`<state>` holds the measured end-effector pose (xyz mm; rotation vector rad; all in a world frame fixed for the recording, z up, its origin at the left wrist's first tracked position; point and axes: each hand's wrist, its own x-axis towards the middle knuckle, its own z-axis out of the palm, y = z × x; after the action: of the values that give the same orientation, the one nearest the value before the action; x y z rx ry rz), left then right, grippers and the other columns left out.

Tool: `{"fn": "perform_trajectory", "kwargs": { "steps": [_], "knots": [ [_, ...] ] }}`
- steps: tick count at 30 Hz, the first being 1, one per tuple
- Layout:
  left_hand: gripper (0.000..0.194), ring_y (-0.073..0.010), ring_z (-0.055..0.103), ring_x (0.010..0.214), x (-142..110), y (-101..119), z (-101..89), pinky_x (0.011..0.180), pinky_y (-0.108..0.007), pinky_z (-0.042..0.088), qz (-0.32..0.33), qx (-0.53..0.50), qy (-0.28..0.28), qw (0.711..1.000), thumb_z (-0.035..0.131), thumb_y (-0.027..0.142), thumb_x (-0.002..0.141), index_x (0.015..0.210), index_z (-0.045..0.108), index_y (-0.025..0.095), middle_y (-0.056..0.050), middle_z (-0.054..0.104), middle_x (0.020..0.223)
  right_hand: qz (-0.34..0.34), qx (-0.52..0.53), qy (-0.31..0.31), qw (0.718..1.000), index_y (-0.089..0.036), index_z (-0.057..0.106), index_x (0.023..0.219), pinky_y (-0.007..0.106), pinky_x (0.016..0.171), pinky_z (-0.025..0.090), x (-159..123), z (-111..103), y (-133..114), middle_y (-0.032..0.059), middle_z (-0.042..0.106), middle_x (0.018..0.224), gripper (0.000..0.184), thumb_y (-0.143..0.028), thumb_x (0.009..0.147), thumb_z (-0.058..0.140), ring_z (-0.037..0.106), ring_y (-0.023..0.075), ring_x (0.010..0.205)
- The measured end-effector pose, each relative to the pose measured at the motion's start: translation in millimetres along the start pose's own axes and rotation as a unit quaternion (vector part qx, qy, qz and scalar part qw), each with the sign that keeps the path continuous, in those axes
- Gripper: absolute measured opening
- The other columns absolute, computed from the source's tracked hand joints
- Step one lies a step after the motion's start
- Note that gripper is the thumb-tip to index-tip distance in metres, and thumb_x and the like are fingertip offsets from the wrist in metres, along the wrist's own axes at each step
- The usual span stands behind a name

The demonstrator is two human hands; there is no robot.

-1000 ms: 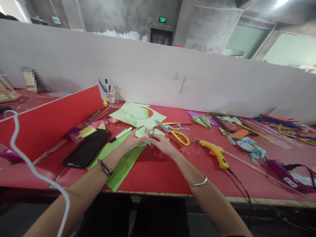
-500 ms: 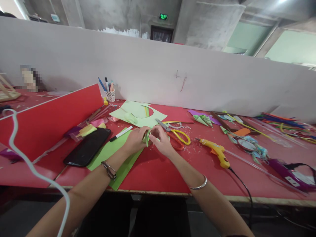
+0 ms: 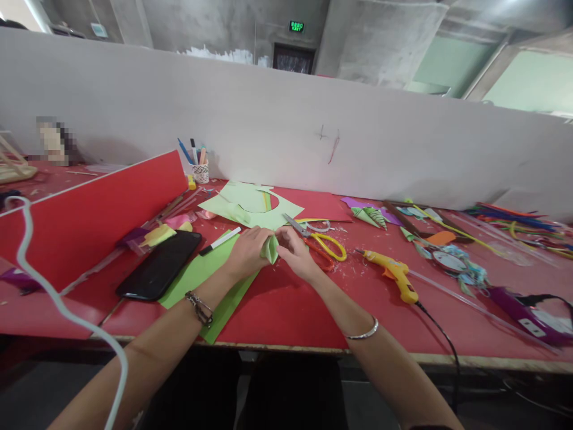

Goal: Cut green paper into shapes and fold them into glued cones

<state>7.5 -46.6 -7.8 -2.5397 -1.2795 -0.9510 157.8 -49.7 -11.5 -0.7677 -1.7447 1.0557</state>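
Note:
Between my hands is a small piece of green paper (image 3: 270, 249), curled so that a hollow opening faces me. My left hand (image 3: 248, 251) has its fingers closed round the paper's left side. On the other side, my right hand (image 3: 295, 251) pinches its right edge with thumb and fingers; some fingertips are hidden. Under my left forearm lies a flat sheet of green paper (image 3: 183, 292) with a white marker (image 3: 220, 241) on it. Just beyond my right hand are yellow-and-orange scissors (image 3: 329, 245). A light green sheet with a round cutout (image 3: 224, 203) lies behind my hands.
A yellow glue gun (image 3: 391, 273) with a black cord lies to the right. Green paper cones (image 3: 375, 217) rest on purple paper farther back. On the left are a black phone (image 3: 159, 266), a standing red board (image 3: 98, 209) and a white cable (image 3: 62, 307).
The green paper has turned and widened, from a narrow edge-on fold to an open curl. My right hand has shifted slightly at its edge.

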Motion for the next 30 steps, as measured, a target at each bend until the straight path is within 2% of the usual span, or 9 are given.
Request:
{"fn": "perform_trajectory", "kwargs": {
  "steps": [3,5,11,15,18,21,24,27,30],
  "knots": [
    [0.016,-0.0224,0.052,0.085,0,0,-1.8,0.075,-0.032,0.034,0.038,0.046,0.027,0.998,0.054,0.028,0.072,0.085,0.054,0.018,-0.006,0.061,0.079,0.0,-0.026,0.017,1.0,-0.021,0.04,0.09,0.025,0.068,0.042,0,1,1,-0.0005,0.048,0.08,0.022,-0.018,0.069,0.044,0.049,0.0122,0.074],
    [0.018,-0.0215,0.053,0.083,-1,0,-2.4,0.076,-0.033,0.033,0.058,0.052,0.024,0.997,0.054,0.031,0.073,0.087,0.054,0.018,-0.006,0.062,0.08,-0.001,-0.051,0.021,0.998,-0.02,0.041,0.092,0.026,0.068,0.042,0,1,2,-0.0002,0.049,0.081,0.026,-0.018,0.067,0.046,0.049,0.0126,0.074],
    [0.025,-0.0191,0.057,0.066,-1,2,-4.7,0.058,-0.028,0.033,0.121,0.023,-0.056,0.991,0.053,0.038,0.076,0.087,0.052,0.016,-0.007,0.062,0.073,0.018,-0.102,-0.007,0.995,-0.02,0.047,0.096,0.024,0.06,0.041,-1,-1,4,-0.0016,0.053,0.076,0.036,-0.014,0.06,0.049,0.049,0.0129,0.067],
    [0.028,-0.0183,0.057,0.061,-2,5,-6.3,0.052,-0.026,0.032,0.111,0.052,-0.106,0.987,0.05,0.039,0.078,0.092,0.051,0.015,-0.006,0.061,0.07,0.01,-0.13,-0.008,0.991,-0.019,0.053,0.083,0.024,0.063,0.041,-1,-3,4,-0.001,0.056,0.075,0.028,-0.012,0.057,0.046,0.05,0.0141,0.069],
    [0.032,-0.0184,0.058,0.065,-1,3,-6.8,0.054,-0.025,0.034,0.106,0.066,-0.122,0.985,0.053,0.04,0.076,0.097,0.05,0.016,-0.006,0.062,0.073,0.012,-0.133,-0.011,0.991,-0.019,0.055,0.084,0.024,0.063,0.041,0,-5,6,-0.0005,0.057,0.076,0.029,-0.011,0.057,0.045,0.052,0.0149,0.071],
    [0.03,-0.0187,0.059,0.068,1,0,-8.6,0.056,-0.025,0.037,0.119,0.071,-0.126,0.982,0.056,0.033,0.076,0.099,0.05,0.015,-0.006,0.062,0.075,0.035,-0.132,-0.01,0.991,-0.02,0.054,0.092,0.024,0.06,0.041,1,-8,8,-0.0004,0.059,0.075,0.034,-0.011,0.059,0.047,0.053,0.0147,0.069],
    [0.026,-0.0187,0.06,0.068,3,-5,-11.3,0.056,-0.026,0.039,0.106,0.101,-0.129,0.981,0.057,0.028,0.076,0.097,0.052,0.014,-0.007,0.063,0.075,0.054,-0.136,0.001,0.989,-0.021,0.052,0.099,0.023,0.053,0.039,1,-9,8,-0.0006,0.059,0.073,0.036,-0.014,0.063,0.049,0.051,0.0132,0.06],
    [0.023,-0.0177,0.06,0.066,3,-10,-12.1,0.057,-0.025,0.04,0.103,0.117,-0.129,0.979,0.058,0.03,0.076,0.092,0.055,0.014,-0.006,0.063,0.072,0.042,-0.15,0.0,0.988,-0.022,0.053,0.099,0.022,0.051,0.037,0,-9,5,-0.0009,0.058,0.071,0.034,-0.015,0.065,0.051,0.049,0.0119,0.056],
    [0.021,-0.0171,0.06,0.069,3,-15,-10.6,0.066,-0.028,0.043,0.138,0.102,-0.111,0.979,0.058,0.032,0.076,0.089,0.057,0.014,-0.005,0.064,0.072,0.022,-0.174,0.002,0.984,-0.022,0.055,0.096,0.023,0.055,0.037,-1,-9,3,-0.0014,0.057,0.07,0.033,-0.015,0.064,0.053,0.049,0.0122,0.058]
  ]
}}
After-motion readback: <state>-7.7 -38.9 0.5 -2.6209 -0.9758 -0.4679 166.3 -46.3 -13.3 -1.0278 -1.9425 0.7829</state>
